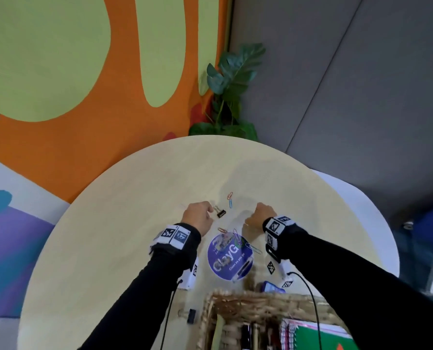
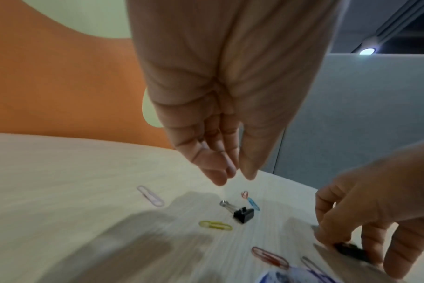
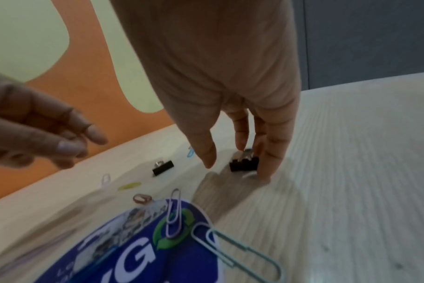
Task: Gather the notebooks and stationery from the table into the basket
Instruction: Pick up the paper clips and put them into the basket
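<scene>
**Over the round bench, both hands go for binder clips**

Near the middle of the bench (image 1: pixel 124 223), the right hand (image 3: pixel 230 95) has its fingers down around a black binder clip (image 3: pixel 244 164), fingertips touching its sides, though it is not yet lifted. The left hand (image 2: pixel 220 114) hangs just above a second binder clip (image 2: pixel 243 212), fingers relaxed and straight, holding nothing. Loose paper clips lie scattered around: a yellow one (image 2: pixel 215 225), a red one (image 2: pixel 269 255), a pale pink one (image 2: pixel 150 195), and a large pale blue one (image 3: pixel 235 250) resting partly on a round blue sticker (image 1: pixel 230 257). The wicker basket (image 1: pixel 235 301) sits at the near edge, with notebooks (image 1: pixel 318 334) already inside.

Likely trouble: the right-hand clip is small and smooth-sided, so a shallow pinch could let it skid across the bench. Flat wire clips may be hard to lift and could be swept off the edge by a sleeve
</scene>
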Available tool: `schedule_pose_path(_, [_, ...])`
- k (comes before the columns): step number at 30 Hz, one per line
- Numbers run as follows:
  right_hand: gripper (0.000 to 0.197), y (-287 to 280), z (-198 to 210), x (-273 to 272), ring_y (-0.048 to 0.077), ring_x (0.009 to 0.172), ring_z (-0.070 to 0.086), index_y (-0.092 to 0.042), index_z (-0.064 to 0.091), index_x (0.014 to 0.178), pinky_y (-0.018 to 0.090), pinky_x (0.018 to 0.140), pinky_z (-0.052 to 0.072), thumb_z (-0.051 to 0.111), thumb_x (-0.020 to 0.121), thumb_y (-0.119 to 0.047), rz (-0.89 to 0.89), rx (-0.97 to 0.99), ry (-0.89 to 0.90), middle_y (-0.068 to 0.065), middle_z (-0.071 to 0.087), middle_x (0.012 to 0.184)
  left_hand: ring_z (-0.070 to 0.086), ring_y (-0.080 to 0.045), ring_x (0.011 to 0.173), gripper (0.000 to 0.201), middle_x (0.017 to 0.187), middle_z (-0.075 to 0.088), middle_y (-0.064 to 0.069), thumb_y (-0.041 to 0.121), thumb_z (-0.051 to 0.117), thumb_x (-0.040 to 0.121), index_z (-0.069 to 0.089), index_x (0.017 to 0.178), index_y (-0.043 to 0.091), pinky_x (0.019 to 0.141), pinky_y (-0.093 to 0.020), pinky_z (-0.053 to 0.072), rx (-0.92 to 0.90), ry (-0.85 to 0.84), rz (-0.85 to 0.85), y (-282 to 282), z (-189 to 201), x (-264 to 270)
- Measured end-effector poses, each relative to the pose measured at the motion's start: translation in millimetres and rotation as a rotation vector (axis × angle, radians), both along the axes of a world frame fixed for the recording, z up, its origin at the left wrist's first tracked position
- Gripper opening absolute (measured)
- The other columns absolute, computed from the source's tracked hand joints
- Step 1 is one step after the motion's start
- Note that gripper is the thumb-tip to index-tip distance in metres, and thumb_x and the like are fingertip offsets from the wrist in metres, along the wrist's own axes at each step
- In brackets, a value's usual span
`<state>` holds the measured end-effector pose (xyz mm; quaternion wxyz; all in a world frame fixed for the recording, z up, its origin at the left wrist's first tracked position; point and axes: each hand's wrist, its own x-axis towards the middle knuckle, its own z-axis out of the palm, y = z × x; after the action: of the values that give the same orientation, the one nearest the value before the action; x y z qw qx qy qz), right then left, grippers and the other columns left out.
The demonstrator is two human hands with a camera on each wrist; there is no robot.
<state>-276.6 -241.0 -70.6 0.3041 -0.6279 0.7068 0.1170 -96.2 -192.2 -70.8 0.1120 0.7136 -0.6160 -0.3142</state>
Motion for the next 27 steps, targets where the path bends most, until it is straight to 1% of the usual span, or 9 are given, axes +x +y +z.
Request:
schedule_pose_path(1, [0.039,-2.1,-7.8,1.8,0.031,0.111,0.06,-0.002,0.053,0.119,0.033,0.085,0.05,0.061,0.088,-0.024,-0.012,-0.017,0.034,0.017,0.058,0.121,0.063,-0.029,0.101,0.026,0.109,0.068,-0.013,0.01,0.056,0.085,0.061,0.11,0.01,0.082,-0.028,0.047,0.007,-0.003,0.003,-6.4,-6.9,-0.7])
schedule_pose_path(2, [0.043,-3.9,-12.7,3.5,0.031,0.115,0.059,-0.001,0.051,0.124,0.033,0.089,0.049,0.061,0.088,-0.022,-0.031,-0.032,0.057,0.017,0.057,0.127,0.062,-0.029,0.102,0.026,0.111,0.067,-0.013,0.01,0.056,0.085,0.061,0.111,0.01,0.081,-0.029,0.047,0.009,-0.003,0.004,-12.4,-12.8,-2.1])
schedule_pose_path(4, [0.037,-6.9,-18.8,3.7,0.031,0.112,0.062,0.001,0.056,0.118,0.031,0.087,0.051,0.063,0.087,-0.018,-0.048,-0.048,0.077,0.017,0.061,0.124,0.06,-0.03,0.103,0.027,0.114,0.063,-0.014,0.01,0.055,0.087,0.06,0.112,0.008,0.08,-0.029,0.045,0.004,0.001,-0.007,-23.4,-21.2,-7.3])
schedule_pose_path(9, [0.038,-7.1,-3.9,-8.8,0.031,0.1,0.067,0.0,0.056,0.113,0.029,0.074,0.053,0.067,0.081,-0.016,-0.074,-0.017,0.012,0.017,0.065,0.115,0.055,-0.033,0.111,0.031,0.125,0.052,-0.017,0.016,0.058,0.09,0.057,0.119,0.008,0.092,-0.036,0.044,-0.011,-0.065,-0.103,-44.7,-32.7,-27.8])
schedule_pose_path(12, [0.029,-1.5,23.8,-19.3,0.033,0.089,0.071,-0.003,0.055,0.102,0.038,0.077,0.059,0.068,0.078,-0.013,-0.096,-0.07,-0.112,0.017,0.064,0.109,0.059,-0.036,0.106,0.03,0.124,0.051,-0.019,0.015,0.06,0.088,0.06,0.116,0.005,0.088,-0.036,0.047,0.033,-0.153,-0.183,-47.7,-38.8,-36.9])
schedule_pose_path(15, [0.027,13.1,57.2,-30.7,0.034,0.092,0.066,-0.01,0.051,0.095,0.041,0.078,0.055,0.07,0.076,-0.016,-0.018,-0.161,-0.188,0.016,0.063,0.107,0.061,-0.037,0.104,0.026,0.121,0.056,-0.02,0.009,0.058,0.088,0.061,0.112,0.002,0.09,-0.039,0.049,0.032,-0.221,-0.201,-49.1,-42.5,-42.4])
schedule_pose_path(19, [0.028,56.5,99.9,-39.1,0.023,0.078,0.058,-0.012,0.055,0.103,0.027,0.058,0.045,0.067,0.077,-0.016,0.077,-0.211,-0.247,0.009,0.068,0.095,0.062,-0.038,0.104,0.025,0.118,0.061,-0.02,0.005,0.05,0.09,0.063,0.111,0.001,0.09,-0.039,0.05,0.002,-0.243,-0.193,-48.7,-43.9,-44.3])
schedule_pose_path(23, [0.024,122.4,127.5,-36.5,0.021,0.075,0.059,-0.021,0.053,0.098,0.032,0.065,0.05,0.066,0.078,-0.017,0.197,-0.129,-0.358,0.001,0.068,0.088,0.062,-0.038,0.102,0.024,0.115,0.064,-0.02,0.003,0.05,0.088,0.067,0.104,0.005,0.086,-0.038,0.05,-0.057,-0.173,-0.148,-41.7,-28.0,-41.1])
schedule_pose_path(27, [0.025,196.1,110.7,-22.2,0.018,0.073,0.057,-0.022,0.05,0.098,0.028,0.061,0.043,0.064,0.078,-0.019,0.411,0.105,-0.36,0.001,0.067,0.092,0.065,-0.036,0.096,0.019,0.107,0.068,-0.019,0.006,0.055,0.084,0.069,0.097,0.009,0.085,-0.037,0.054,-0.143,0.004,-0.045,-24.7,6.5,-29.9])
